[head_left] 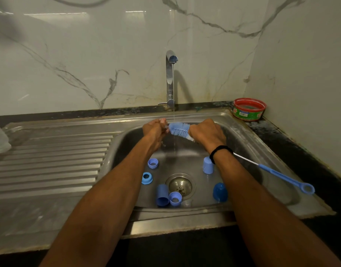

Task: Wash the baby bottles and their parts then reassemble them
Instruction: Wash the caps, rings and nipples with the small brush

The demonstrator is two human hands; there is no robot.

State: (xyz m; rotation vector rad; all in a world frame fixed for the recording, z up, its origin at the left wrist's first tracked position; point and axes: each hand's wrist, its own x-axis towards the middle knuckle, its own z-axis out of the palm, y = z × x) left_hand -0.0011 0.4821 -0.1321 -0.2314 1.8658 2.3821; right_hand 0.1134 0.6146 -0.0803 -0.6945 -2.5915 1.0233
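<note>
Right grip [206, 133]: closed in a fist round the bottle brush [179, 129] just behind its bristles; the wire stem and blue handle trail out past the wrist towards the sink's near right rim
Left grip [155, 130]: fingers curled at the brush's tip, just left of the right grip; whether they pinch the bristles or a small clear part I cannot tell
Water [173, 112]: a thin stream from the tap [170, 78] falls between the two grips onto the bristles
Brush, handling: light; bristles soft and springy, twisted-wire stem likely bendy, so holding close to the head as now gives the most control; wet plastic handle probably slick
Loose parts: blue pieces lie on the sink [127, 147] floor below both grips; two screw collars [152, 163] below the left grip, a pale cap [208, 165] standing below the right grip, a dark blue cap [220, 192] nearer the person, and a lying tube [162, 195] touching a third collar by the drain
Parts, handling: light, rigid plastic, slippery when wet or soapy; not fragile
Where to take hold: collars by the outer ribbed wall; caps round the sides, open end kept clear for the bristles
Risk: a small wet piece may slip and roll towards the drain
Beyond the right grip: a red and green tub [249, 109] on the table in the corner
</note>
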